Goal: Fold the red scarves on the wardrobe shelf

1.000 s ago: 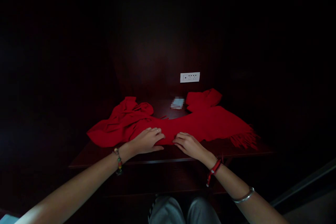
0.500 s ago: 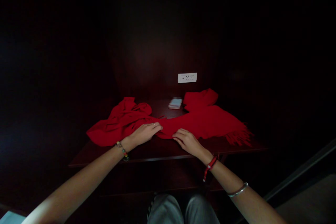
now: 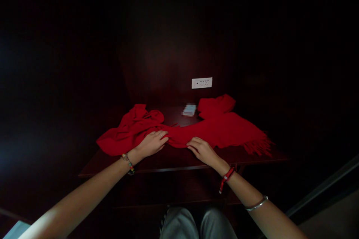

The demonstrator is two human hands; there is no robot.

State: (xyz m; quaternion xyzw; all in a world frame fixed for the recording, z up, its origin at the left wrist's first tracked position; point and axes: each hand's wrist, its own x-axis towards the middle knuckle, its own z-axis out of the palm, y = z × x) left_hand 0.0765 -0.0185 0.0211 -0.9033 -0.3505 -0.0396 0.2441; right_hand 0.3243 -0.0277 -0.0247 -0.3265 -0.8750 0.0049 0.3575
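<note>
A red fringed scarf (image 3: 224, 129) lies across the desk, bunched into folds at the left and flatter at the right, where its tassels hang toward the desk edge. My left hand (image 3: 153, 142), with a ring and a beaded bracelet, has its fingers bent over the scarf's near edge left of the middle. A short way to the right, my right hand (image 3: 202, 150) pinches the same near edge between thumb and fingers. Between the two hands the cloth runs in a narrow, gathered band.
The dark wooden desk (image 3: 168, 164) stands against a dark back wall. A white socket panel (image 3: 202, 83) is on that wall. Behind the scarf lies a small pale, blurred-out object (image 3: 189, 110). My knees (image 3: 181, 224) are below the desk's front edge.
My left hand has slid a little to the left along the scarf's edge, widening the gap between my hands. The right hand keeps its place on the cloth. The view has shifted slightly.
</note>
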